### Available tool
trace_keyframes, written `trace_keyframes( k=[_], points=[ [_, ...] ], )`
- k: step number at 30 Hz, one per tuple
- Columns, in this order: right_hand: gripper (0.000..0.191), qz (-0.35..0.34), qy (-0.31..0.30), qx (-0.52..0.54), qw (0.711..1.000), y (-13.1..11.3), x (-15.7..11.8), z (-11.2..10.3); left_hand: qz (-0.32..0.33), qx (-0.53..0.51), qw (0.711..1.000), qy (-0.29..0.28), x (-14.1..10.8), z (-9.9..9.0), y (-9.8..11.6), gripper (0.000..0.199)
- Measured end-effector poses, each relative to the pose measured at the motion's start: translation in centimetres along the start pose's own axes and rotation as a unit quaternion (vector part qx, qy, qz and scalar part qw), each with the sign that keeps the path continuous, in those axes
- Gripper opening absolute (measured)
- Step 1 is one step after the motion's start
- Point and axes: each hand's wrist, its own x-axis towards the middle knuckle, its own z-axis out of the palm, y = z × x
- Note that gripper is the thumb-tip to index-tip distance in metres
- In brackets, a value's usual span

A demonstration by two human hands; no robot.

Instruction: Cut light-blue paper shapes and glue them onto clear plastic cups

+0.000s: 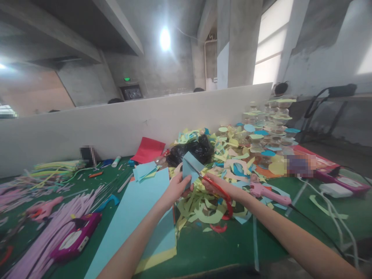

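Note:
My left hand [179, 185] grips a small piece of blue paper [190, 164], which stands up from between the fingers. In my right hand [216, 186] is a pair of scissors with red handles [228, 207]. The scissor blades [195, 169] lie against the blue paper; I cannot tell how far they have cut in. Beneath both hands spreads a heap of yellow and green paper scraps [200, 211]. Large blue sheets [136, 221] lie under my left forearm, with yellow sheets showing at their lower edge.
A pink glue gun [269, 192] with a cord rests right of my right hand. Behind stand a black plastic bag [190, 151], stacked clear cups [257, 144] and a white partition [116, 124]. Purple strips [66, 217] and a magenta box [77, 236] lie at left.

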Motion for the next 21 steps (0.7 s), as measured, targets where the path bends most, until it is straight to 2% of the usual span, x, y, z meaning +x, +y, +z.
trace_keyframes(
  k=[7,11,21],
  points=[
    [0.045,0.035,-0.006,-0.031,0.999,-0.3,0.1,0.0,-0.009,-0.018,1.000,-0.017,0.3,-0.3,-0.7,0.034],
    [0.045,0.054,0.016,-0.027,0.998,-0.4,0.2,0.0,-0.010,-0.025,0.999,-0.022,0.2,-0.3,-0.7,0.033],
    [0.047,0.055,0.038,-0.037,0.997,-0.7,0.1,-0.1,-0.013,-0.053,0.997,0.057,-0.2,-0.3,0.4,0.029]
  ],
)
